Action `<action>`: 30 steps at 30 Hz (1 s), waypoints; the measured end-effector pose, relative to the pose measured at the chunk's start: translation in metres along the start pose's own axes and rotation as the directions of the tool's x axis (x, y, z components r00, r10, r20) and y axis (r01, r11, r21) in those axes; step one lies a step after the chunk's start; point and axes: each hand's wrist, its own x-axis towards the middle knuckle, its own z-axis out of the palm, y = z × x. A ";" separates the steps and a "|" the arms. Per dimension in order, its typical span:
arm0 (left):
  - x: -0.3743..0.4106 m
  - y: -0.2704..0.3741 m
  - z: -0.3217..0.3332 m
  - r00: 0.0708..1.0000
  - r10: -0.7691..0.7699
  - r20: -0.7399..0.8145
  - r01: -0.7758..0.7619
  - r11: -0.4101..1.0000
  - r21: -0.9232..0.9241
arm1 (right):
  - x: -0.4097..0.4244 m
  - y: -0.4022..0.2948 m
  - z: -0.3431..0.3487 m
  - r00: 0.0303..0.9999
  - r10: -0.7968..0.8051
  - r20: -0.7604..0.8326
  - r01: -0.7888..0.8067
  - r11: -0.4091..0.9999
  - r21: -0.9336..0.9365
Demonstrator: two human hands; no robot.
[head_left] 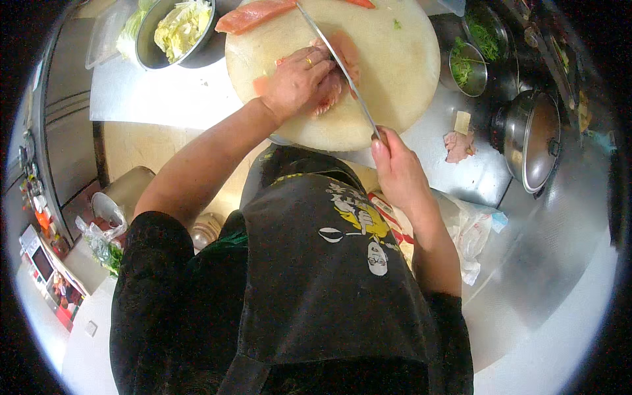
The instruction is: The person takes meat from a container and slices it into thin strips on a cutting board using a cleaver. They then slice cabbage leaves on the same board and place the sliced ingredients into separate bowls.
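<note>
A round, pale cutting board (400, 94) lies before me. On its near half, my left hand (298, 79) presses down on a piece of raw pink meat (345, 47), with curled fingers partly covering it. My right hand (399, 165) grips the handle of a long-bladed kitchen knife (340, 64). The blade is seen nearly edge-on and crosses the meat just right of my left fingers; whether it has cut in is hard to tell. A longer slab of raw meat (254, 16) rests at the board's far left edge.
Left of the board stands a metal bowl (143, 47) of cabbage leaves (180, 29). To the right are a steel cup (476, 89) with green herbs (461, 69), a lidded pan (535, 143) and a pinkish scrap (459, 148) on the metal counter. An orange-red piece (363, 3) lies at the board's far edge.
</note>
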 end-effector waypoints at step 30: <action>-0.013 0.007 -0.006 0.996 -0.087 0.029 0.084 0.992 0.097 | 0.000 -0.008 0.002 0.999 0.013 0.029 -0.014 0.999 0.036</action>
